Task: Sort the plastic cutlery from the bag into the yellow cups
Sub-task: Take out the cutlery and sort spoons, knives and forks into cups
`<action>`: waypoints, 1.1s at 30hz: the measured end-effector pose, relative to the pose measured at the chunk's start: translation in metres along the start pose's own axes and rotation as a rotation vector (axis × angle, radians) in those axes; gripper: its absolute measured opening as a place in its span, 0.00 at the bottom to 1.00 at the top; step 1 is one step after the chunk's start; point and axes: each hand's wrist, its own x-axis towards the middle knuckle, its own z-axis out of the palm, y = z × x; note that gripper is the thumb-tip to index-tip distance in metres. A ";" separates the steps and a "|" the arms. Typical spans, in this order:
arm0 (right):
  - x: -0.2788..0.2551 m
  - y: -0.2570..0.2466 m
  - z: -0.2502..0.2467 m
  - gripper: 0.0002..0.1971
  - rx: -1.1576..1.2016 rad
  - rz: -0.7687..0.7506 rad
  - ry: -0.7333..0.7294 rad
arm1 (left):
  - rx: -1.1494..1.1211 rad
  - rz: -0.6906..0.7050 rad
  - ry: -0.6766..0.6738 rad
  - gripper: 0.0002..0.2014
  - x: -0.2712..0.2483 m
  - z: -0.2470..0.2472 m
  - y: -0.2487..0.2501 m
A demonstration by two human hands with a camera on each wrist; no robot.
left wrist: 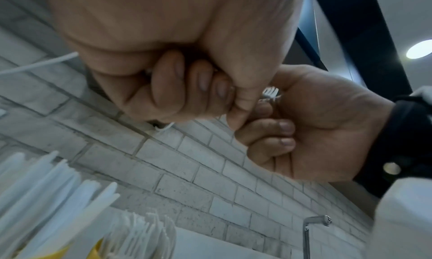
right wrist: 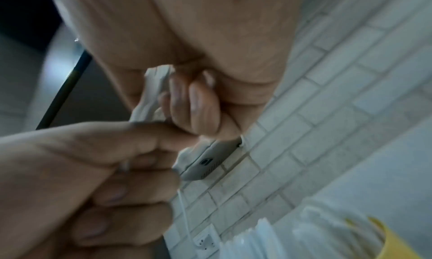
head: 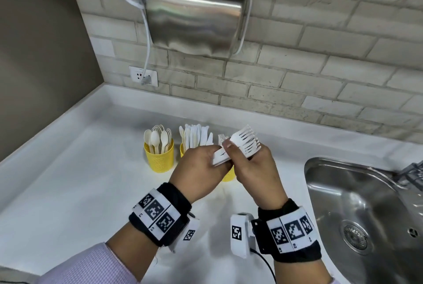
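Head view shows two hands holding a bunch of white forks (head: 238, 146) above the white counter (head: 68, 192). The left hand (head: 201, 169) has its fingers curled around the handle end. The right hand (head: 256, 169) curls its fingers around the bunch nearer the prongs, with its thumb pressed on top. The wrist views show the same curled fingers on both hands.

Three yellow cups stand in a row near the far wall. The left cup (head: 159, 157) is full of spoons (head: 158, 138). The middle cup (head: 182, 149), mostly hidden by the left hand, is full of knives (head: 194, 135). The right cup (head: 228, 176) peeks out under the hands, and a few fork tips (head: 221, 138) stick up from it. A steel sink (head: 366, 210) sits to the right.

So most of the job looks done. Spoons and knives are sorted, and these forks look like the last bunch. No bag shows in any view, so I cannot tell if more is left.

The forks lie almost flat. Their long side runs from lower left to upper right, handles toward the left hand and prongs pointing up, right and away toward the wall. They need to be tipped handle-down to go into the right cup.
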 end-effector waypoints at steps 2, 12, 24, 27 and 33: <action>0.002 0.001 0.001 0.18 0.085 0.073 0.073 | 0.024 0.018 -0.007 0.09 0.003 0.005 0.002; 0.011 0.008 -0.011 0.18 0.278 0.167 0.001 | 0.104 0.097 -0.065 0.15 0.013 0.016 0.000; 0.047 0.044 -0.066 0.15 0.353 0.179 0.411 | 0.416 0.029 -0.191 0.20 0.034 0.025 -0.050; 0.058 0.062 -0.072 0.16 0.366 0.241 0.470 | 0.466 0.064 -0.238 0.18 0.038 0.041 -0.062; 0.078 0.084 -0.064 0.16 0.392 0.334 0.546 | 0.507 0.130 -0.156 0.16 0.045 0.061 -0.074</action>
